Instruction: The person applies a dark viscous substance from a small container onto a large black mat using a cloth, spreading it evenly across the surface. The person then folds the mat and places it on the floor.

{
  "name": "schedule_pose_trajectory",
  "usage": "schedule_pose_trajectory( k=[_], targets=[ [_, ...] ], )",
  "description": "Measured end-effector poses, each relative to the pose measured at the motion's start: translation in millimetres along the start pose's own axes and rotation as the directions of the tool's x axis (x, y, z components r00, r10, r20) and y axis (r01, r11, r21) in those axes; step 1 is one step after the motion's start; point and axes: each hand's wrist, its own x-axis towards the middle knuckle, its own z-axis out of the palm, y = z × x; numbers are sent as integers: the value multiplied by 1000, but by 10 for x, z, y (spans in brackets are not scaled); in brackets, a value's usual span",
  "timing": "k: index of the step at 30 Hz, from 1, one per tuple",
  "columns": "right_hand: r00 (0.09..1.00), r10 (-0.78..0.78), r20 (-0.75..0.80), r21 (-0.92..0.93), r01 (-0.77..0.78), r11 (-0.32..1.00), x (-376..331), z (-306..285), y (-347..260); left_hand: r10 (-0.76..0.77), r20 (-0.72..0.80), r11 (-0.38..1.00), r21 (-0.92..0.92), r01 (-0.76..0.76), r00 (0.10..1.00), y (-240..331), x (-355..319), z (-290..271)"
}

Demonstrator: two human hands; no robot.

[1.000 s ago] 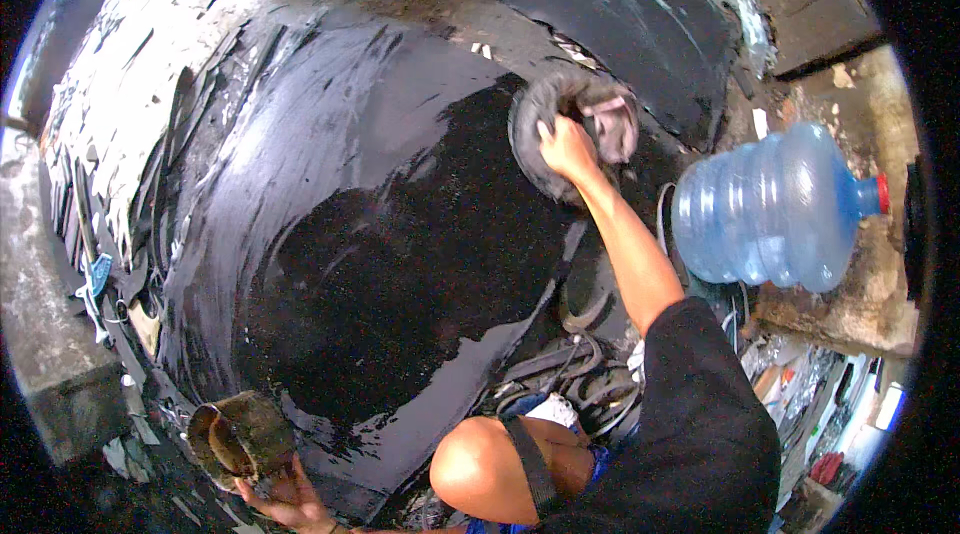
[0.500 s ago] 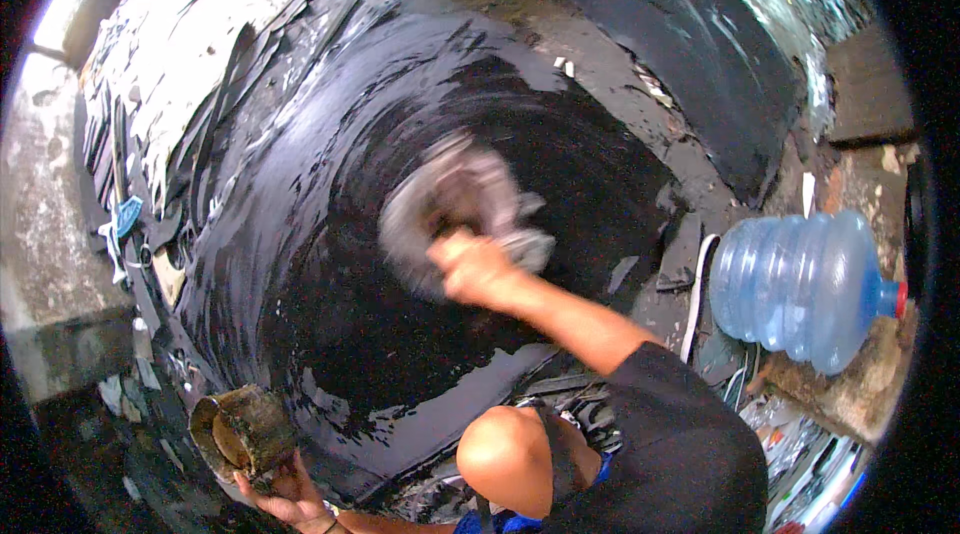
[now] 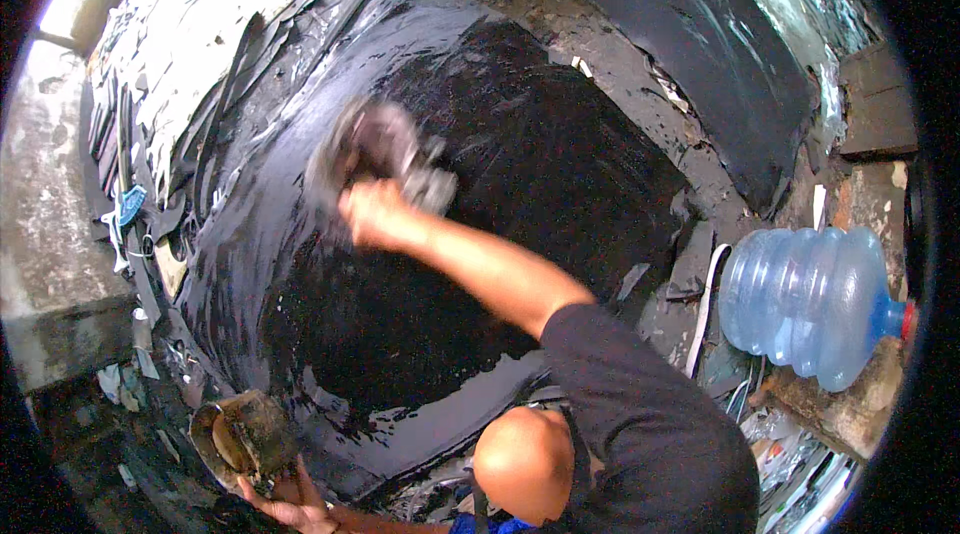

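My right hand [image 3: 375, 216] is closed on a bunched grey rag [image 3: 385, 139], both smeared by motion. The rag lies over the left far part of a large dark sheet [image 3: 450, 414] spread on the ground. A glossy black wet layer covers much of the sheet, while its left side and near edge look greyer and streaked. At the lower left, my left hand [image 3: 290, 502] grips a stained, round tin can [image 3: 262, 429] from below. The can is tilted with its mouth toward the left, and something brownish shows inside.
To the right, a blue water jug [image 3: 800, 304] with a red cap lies on its side. Another dark sheet [image 3: 690, 54] spreads at the far right. Scrap strips [image 3: 225, 114] and a blue mask [image 3: 130, 206] lie along the left, by a concrete wall [image 3: 50, 194].
My right hand and the rag have swept left and away from me. Glossy black now covers more of the sheet's far part. My left hand still holds the can at the lower left.
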Motion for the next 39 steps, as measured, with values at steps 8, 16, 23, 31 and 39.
schedule_pose_trajectory(
  k=[8,16,23,31,39],
  targets=[
    [968,250,-33,39,-248,968,-2213,-194,718,-156,-49,978,-146,147,987,166,-30,-55],
    [822,461,-336,173,-427,888,-3422,-707,1703,-163,1,963,-219,159,987,-70,196,-502],
    [903,-404,143,278,355,892,-3252,1134,-1459,-173,-2,956,-240,167,985,389,300,-1690],
    [419,-715,559,389,629,673,-2901,2717,-3536,-144,-82,948,-297,114,986,592,110,-2892],
    [979,54,196,110,-76,991,-2477,1008,-1208,-222,-406,884,-467,7,886,265,-26,-3951]
  ],
)
